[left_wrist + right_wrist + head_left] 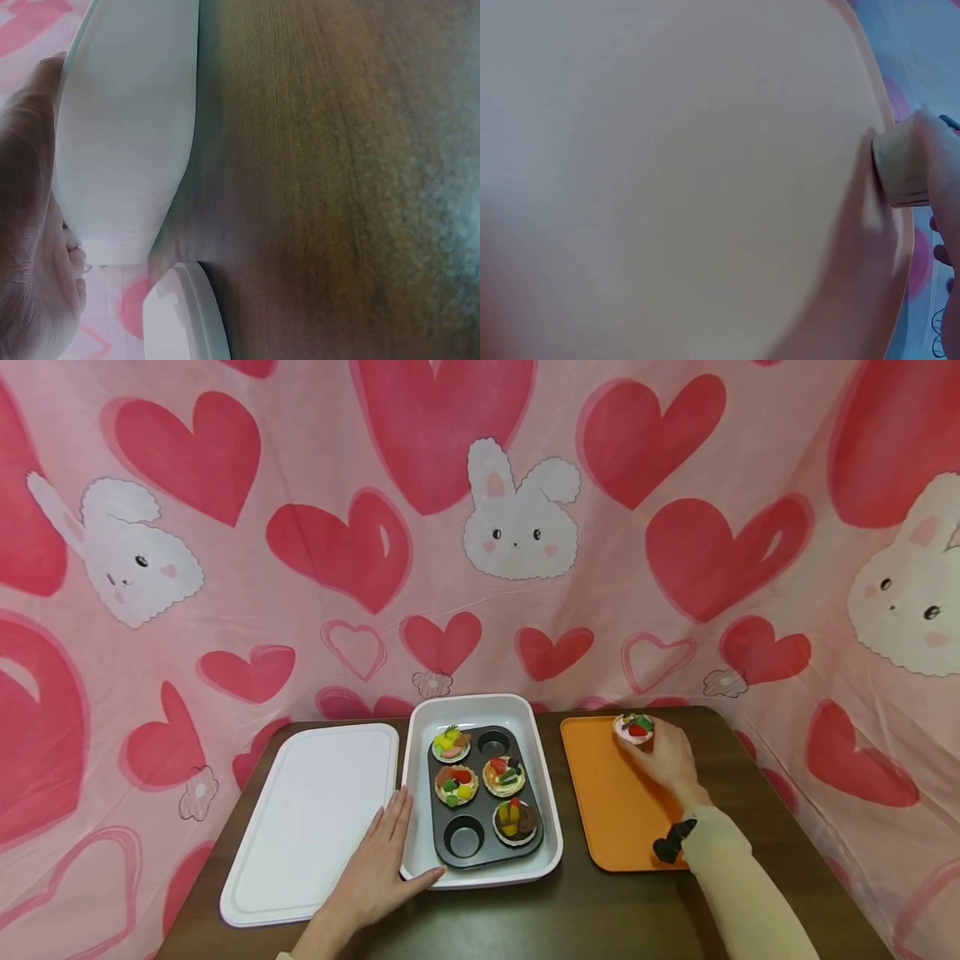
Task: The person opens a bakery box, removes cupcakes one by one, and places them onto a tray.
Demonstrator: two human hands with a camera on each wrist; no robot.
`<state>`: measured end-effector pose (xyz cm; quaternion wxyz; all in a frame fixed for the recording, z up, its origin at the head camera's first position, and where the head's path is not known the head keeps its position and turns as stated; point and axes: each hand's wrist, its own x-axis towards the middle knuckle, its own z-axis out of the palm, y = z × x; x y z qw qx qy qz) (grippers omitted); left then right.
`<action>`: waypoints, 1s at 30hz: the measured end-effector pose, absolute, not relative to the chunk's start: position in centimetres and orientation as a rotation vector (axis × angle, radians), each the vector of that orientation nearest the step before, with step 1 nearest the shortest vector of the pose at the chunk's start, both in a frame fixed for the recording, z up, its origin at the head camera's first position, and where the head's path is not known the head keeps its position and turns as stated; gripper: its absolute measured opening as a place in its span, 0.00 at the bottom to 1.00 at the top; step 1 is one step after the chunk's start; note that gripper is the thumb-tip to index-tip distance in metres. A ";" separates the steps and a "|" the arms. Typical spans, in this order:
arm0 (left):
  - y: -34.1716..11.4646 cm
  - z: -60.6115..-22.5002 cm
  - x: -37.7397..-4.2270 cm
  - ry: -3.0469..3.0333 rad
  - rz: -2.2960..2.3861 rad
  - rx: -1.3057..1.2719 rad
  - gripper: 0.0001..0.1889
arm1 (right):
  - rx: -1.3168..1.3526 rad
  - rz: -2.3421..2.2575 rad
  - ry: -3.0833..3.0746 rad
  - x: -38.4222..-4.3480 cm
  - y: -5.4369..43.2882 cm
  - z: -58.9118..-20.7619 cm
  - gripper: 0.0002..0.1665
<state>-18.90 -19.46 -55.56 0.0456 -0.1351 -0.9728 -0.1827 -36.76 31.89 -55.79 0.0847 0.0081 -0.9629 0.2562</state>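
Observation:
My right hand [666, 764] pinches a fruit-topped cupcake [632, 729] between thumb and fingers over the back edge of the orange tray [618, 827]. In the right wrist view the pale cup of the cupcake [901, 161] stands upright, its base right at the tray's surface. My left hand [378, 868], fingers straight and thumb spread, rests at the front left corner of the white basin [551, 827]. A dark muffin tin [480, 814] lies in this basin. Several fruit-topped tarts, one with red and green pieces [456, 785], sit in its cups; two cups show bare bottoms.
Left of the basin lies a flat white tray [315, 818] with a raised rim. All stand on a dark brown wooden table [517, 927]. A pink cloth [450, 593] with hearts and rabbits hangs behind and at the sides.

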 end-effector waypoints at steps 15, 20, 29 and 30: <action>-19.4 -55.4 -19.0 -3.016 -0.550 -0.376 0.66 | 0.053 0.461 -2.957 -36.8 32.9 -56.3 0.57; -19.4 -55.4 -18.9 -2.996 -0.568 -0.392 0.66 | 0.042 0.495 -2.980 -36.7 32.9 -56.1 0.61; -19.5 -55.6 -18.9 -2.968 -0.559 -0.413 0.65 | 0.178 0.480 -2.787 -36.1 31.3 -55.1 0.59; -19.5 -55.6 -18.9 -2.961 -0.557 -0.417 0.65 | 0.213 0.474 -2.759 -36.0 31.0 -55.0 0.59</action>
